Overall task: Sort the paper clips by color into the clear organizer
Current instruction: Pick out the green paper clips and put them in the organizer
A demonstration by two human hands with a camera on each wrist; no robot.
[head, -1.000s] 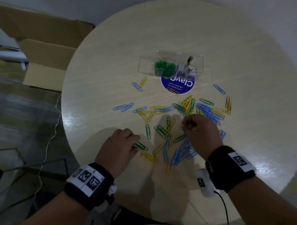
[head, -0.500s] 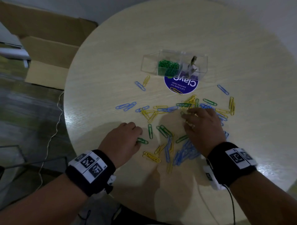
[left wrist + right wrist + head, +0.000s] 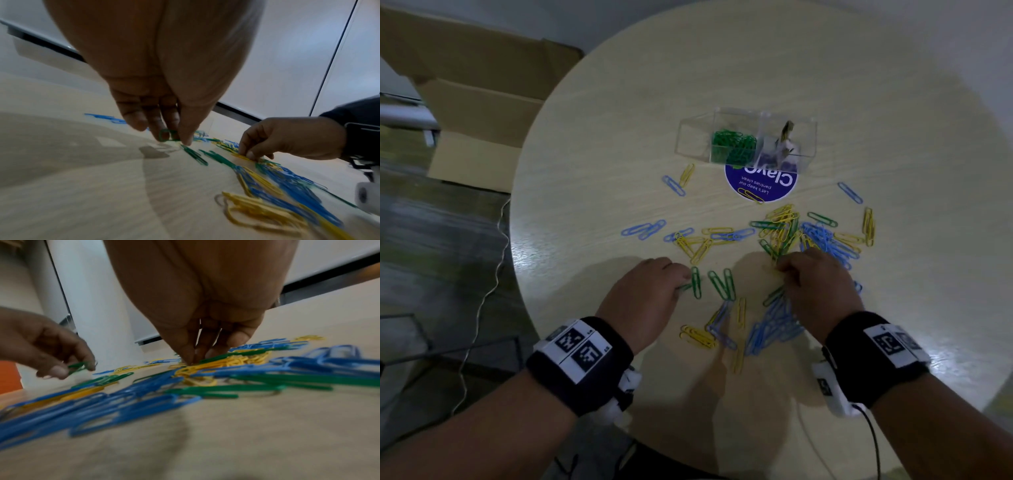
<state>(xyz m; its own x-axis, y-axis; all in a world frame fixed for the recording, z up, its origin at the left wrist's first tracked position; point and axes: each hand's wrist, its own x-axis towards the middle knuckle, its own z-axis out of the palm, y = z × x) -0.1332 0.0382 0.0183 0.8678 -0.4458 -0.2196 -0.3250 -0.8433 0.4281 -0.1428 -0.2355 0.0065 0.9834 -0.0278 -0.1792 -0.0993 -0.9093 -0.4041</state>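
Blue, yellow and green paper clips (image 3: 784,236) lie scattered over the round table (image 3: 893,102). The clear organizer (image 3: 688,140) stands at the far middle, with green clips (image 3: 734,145) in its middle compartment. My left hand (image 3: 681,281) pinches a green clip (image 3: 167,135) between thumb and fingers, just above the table and beside another green clip (image 3: 695,282). My right hand (image 3: 780,265) has its thumb and fingertips (image 3: 191,360) pinched together, down in the mixed pile where green and yellow clips cross. Which clip they hold is hidden.
A purple round sticker (image 3: 762,183) lies in front of the organizer, whose right compartment holds small pale objects (image 3: 786,144). Cardboard boxes (image 3: 476,102) sit on the floor to the left. A heap of blue clips (image 3: 774,329) lies under my right wrist.
My right hand reached forward and spread over the pile, then drew back a little with its fingers curled into a pinch. My left hand moved slightly forward with the green clip.
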